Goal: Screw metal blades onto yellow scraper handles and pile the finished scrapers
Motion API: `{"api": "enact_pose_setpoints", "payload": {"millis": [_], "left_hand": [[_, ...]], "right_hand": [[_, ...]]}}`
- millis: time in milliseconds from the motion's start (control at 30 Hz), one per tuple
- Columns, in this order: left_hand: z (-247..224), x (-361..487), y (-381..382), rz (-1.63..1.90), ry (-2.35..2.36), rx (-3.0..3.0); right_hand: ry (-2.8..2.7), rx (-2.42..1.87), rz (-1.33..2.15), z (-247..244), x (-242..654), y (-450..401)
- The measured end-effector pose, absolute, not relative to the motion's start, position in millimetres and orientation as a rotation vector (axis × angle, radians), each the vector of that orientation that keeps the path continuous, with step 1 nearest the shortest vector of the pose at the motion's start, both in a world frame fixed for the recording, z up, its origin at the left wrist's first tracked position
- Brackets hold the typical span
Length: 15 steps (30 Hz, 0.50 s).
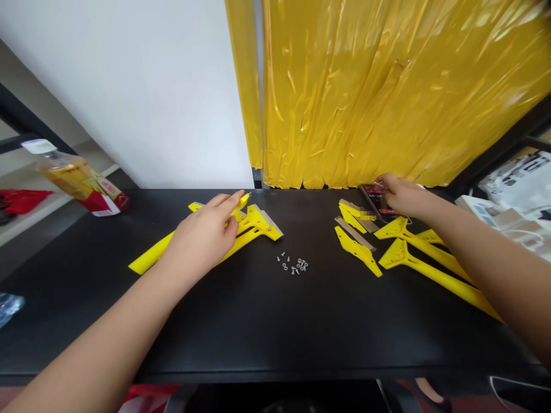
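Note:
My left hand (202, 229) is closed over the yellow scrapers on the left. A small yellow tool with a thin metal tip (243, 201) pokes out at its fingertips; the palm hides the rest. Beneath the hand, one assembled scraper (258, 221) shows its screwed head and metal blade, and another yellow handle (150, 253) reaches toward the lower left. At the back right, my right hand (400, 196) has its fingers bunched at a phone (373, 198) with a lit timer screen. Something thin and whitish shows by those fingertips, too small to name.
Loose screws and nuts (297, 265) lie mid-table. Right of them are yellow clamp plates (357, 250), metal blades (353, 232) and bare yellow handles (439, 278). A drink bottle (81, 180) leans at far left. Yellow plastic sheeting (365, 92) hangs behind; boxes (495, 215) stand right.

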<state>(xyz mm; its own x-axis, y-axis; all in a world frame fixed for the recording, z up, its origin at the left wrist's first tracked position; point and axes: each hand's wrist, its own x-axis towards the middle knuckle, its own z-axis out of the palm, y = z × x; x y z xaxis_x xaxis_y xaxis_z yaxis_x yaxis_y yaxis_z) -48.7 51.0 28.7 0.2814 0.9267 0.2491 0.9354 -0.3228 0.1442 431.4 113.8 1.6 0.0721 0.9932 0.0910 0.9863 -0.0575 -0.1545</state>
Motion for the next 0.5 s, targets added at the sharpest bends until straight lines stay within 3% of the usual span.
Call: {"api": "enact_pose_setpoints", "payload": {"millis": [267,500], "left_hand": [[22.9,-65.0,67.8,-0.479,-1.93,-2.458],[18.4,-88.5,92.9,-0.684,-2.297,-2.392]], "right_hand": [[-2.021,-2.143,0.006,22.0,424.7,94.7],[-2.006,-2.288,0.062,47.5,412.0,4.3]]}}
